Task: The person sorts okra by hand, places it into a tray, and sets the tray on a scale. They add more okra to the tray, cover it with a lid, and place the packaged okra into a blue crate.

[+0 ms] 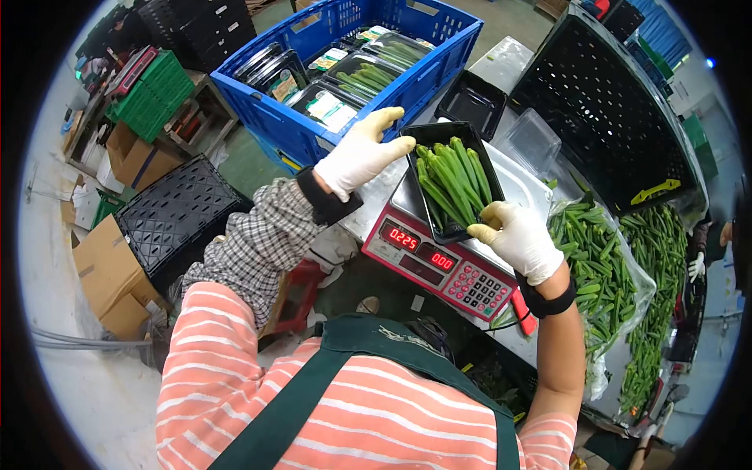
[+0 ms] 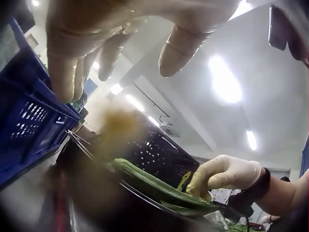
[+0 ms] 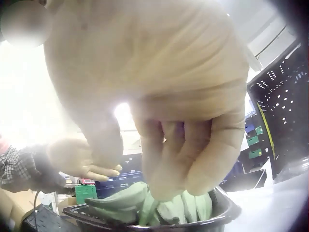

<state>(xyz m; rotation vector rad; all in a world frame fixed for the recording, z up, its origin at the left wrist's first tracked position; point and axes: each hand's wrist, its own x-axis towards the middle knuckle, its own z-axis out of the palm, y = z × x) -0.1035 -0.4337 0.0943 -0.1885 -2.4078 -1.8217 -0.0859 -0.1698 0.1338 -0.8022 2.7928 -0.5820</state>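
Black tray (image 1: 441, 133) on the scale (image 1: 450, 274), dead ahead of you; okra (image 1: 450, 176) in it, pods mostly lengthwise, pointing roughly 11 to 5. Take the tray as the clock's centre, 12 away from you.

Your left hand (image 1: 360, 157): at 9 to 10 o'clock, thumb and fingers spread apart, nothing held. Fingertip by the rim; contact can't be told.

Your right hand (image 1: 521, 243): at 4 to 5 o'clock, fingers bent down onto the pods' near ends. Pinch or mere press: can't tell.

The step looks like settling the pods. Nudge the ends level, lightly; a hard push could bruise them or skew the reading. Bring the left fingers to the 10 o'clock wall as a stop, so the tray doesn't slide. Tuck any pod riding high below the rim, or the clear lid (image 1: 531, 141) at 2 o'clock may not seat, if it is meant for this tray.

Display (image 1: 404, 237) at 7 o'clock shows 0.225; trust it only with both hands off. If a pod needs swapping, the loose okra (image 1: 591, 274) lies at 4 o'clock
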